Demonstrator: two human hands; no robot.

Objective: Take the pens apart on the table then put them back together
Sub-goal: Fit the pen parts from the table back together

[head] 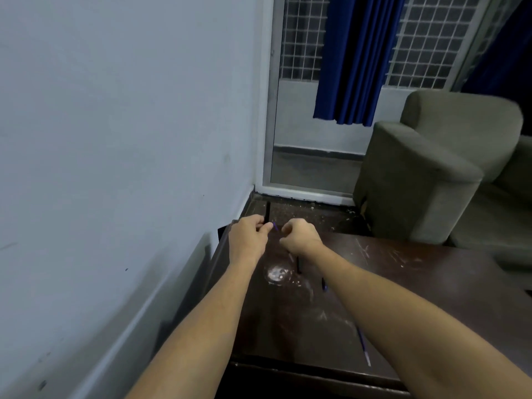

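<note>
A: Pens, where are they?

B: Pieces are spread on the dark desk [431, 269]. The left hand [249, 236] is at the desk's far left corner, fingers curled and pinching a thin black pen barrel [267, 213] that stands roughly upright above the fist. A small purple tip [275, 226] pokes out beside its thumb, toward the other hand.

A: And the right hand?

B: The right hand [299, 236] is just beside the left, apart by a narrow gap, fingers curled inward. I cannot tell whether it pinches anything; its fingertips are turned away from the camera.

A: What lies on the desk itself?

B: 3 pieces that I can make out. A short black piece [298, 264] lies just below the right wrist. A dark blue piece [324, 284] lies a little nearer, next to the right forearm. A thin blue refill with a pale end [363, 345] lies near the desk's front edge, partly behind the right forearm.

A: Anything else around?

B: A pale wall [115, 139] runs along the left, a grey armchair [431, 174] sits beyond the desk on the right, and a blue curtain [351, 59] hangs over a gridded window [431, 38].
</note>
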